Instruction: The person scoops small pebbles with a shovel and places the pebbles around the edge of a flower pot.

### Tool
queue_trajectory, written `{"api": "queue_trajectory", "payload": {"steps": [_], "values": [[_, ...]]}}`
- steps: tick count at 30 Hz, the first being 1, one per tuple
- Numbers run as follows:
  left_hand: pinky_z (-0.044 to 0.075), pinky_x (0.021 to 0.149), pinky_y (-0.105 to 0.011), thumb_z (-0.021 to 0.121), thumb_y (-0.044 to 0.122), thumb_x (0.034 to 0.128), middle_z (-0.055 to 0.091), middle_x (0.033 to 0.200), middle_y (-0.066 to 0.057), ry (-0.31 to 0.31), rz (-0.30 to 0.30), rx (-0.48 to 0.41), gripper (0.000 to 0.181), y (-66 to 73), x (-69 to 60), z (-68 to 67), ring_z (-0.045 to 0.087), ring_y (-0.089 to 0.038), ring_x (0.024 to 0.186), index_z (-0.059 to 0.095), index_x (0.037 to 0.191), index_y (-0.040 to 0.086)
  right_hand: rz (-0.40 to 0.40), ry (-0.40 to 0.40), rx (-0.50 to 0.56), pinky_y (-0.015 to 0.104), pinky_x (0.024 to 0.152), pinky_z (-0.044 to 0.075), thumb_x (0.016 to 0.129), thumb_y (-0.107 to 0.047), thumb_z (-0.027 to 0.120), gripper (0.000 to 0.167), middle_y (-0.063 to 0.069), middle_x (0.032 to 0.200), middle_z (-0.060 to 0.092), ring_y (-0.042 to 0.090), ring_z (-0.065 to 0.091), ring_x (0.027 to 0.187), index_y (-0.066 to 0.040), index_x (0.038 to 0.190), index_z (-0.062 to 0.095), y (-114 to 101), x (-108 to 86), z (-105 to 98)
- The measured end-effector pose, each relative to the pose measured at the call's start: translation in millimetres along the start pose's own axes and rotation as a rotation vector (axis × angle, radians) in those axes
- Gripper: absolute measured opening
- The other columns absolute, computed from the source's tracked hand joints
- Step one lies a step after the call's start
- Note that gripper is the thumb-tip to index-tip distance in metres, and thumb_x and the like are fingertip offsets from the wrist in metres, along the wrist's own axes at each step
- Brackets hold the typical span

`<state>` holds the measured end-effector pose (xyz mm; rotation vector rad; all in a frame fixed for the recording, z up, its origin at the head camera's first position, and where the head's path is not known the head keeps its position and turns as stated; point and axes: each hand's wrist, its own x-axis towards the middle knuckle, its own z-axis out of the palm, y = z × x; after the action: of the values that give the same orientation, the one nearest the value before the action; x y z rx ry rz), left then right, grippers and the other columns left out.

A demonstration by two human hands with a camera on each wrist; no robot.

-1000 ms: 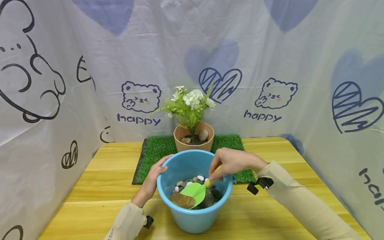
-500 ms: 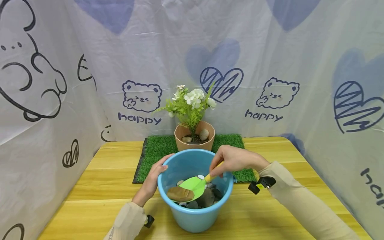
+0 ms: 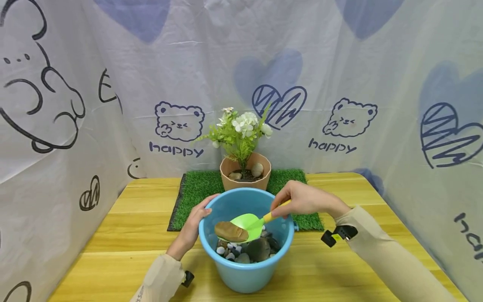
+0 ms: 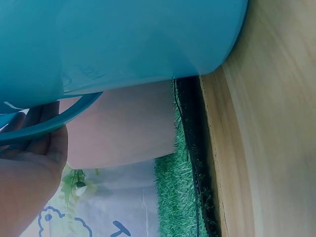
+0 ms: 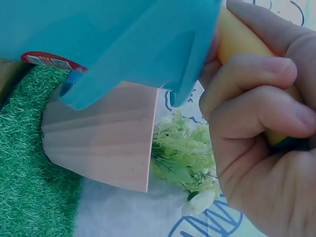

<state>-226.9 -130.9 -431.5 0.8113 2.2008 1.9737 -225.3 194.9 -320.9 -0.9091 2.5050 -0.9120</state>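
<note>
Green shovel (image 3: 254, 223), handle clasped in curled right grip (image 3: 303, 199), bears brown stone (image 3: 230, 232) at lower centre of frame, lower-left of that grip, above pebbles (image 3: 242, 258) in blue bucket (image 3: 245, 275), rim held by left grip (image 3: 192, 224).

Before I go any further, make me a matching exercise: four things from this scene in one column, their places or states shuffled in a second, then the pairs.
Things
1. brown oblong stone
2. green scoop with a yellow handle
3. round light-blue bucket
4. faceted peach-coloured flowerpot

Places or states
A. standing on the green grass-like mat
B. gripped by the right hand
C. held at the rim by the left hand
D. lying on the scoop's blade

Pairs: 1-D, 2-B, 3-C, 4-A
</note>
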Motion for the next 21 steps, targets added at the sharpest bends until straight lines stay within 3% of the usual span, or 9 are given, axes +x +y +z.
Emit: {"api": "queue_trajectory", "payload": {"steps": [8, 16, 21], "values": [[0.05, 0.094, -0.039, 0.036, 0.029, 0.0954, 0.05, 0.142, -0.021, 0.006, 0.001, 0.007, 0.056, -1.3, 1.0, -0.6, 0.054, -0.038, 0.124, 0.041, 0.148, 0.01, 0.012, 0.052, 0.049, 0.021, 0.046, 0.04, 0.089, -0.03, 0.071, 0.008, -0.001, 0.077, 0.072, 0.01, 0.049, 0.049, -0.027, 0.091, 0.078, 2.0, -9.0, -1.5], [0.051, 0.093, -0.037, 0.036, 0.029, 0.0957, 0.049, 0.143, -0.021, 0.0, -0.002, 0.007, 0.056, -1.3, 1.2, -0.8, 0.06, -0.011, 0.116, 0.041, 0.148, 0.01, 0.08, 0.062, 0.126, 0.021, 0.041, 0.031, 0.088, -0.034, 0.071, 0.015, 0.005, 0.068, 0.068, 0.01, 0.034, 0.04, -0.023, 0.097, 0.078, 10.9, -13.9, -5.6], [0.052, 0.092, -0.039, 0.035, 0.029, 0.0958, 0.049, 0.143, -0.02, 0.002, -0.006, 0.012, 0.056, -0.5, 0.7, -1.0, 0.059, -0.013, 0.116, 0.041, 0.148, 0.01, 0.085, 0.072, 0.143, 0.021, 0.039, 0.029, 0.088, -0.035, 0.071, 0.017, 0.004, 0.065, 0.066, 0.01, 0.033, 0.038, -0.023, 0.097, 0.078, 10.9, -14.7, -4.8]]}}
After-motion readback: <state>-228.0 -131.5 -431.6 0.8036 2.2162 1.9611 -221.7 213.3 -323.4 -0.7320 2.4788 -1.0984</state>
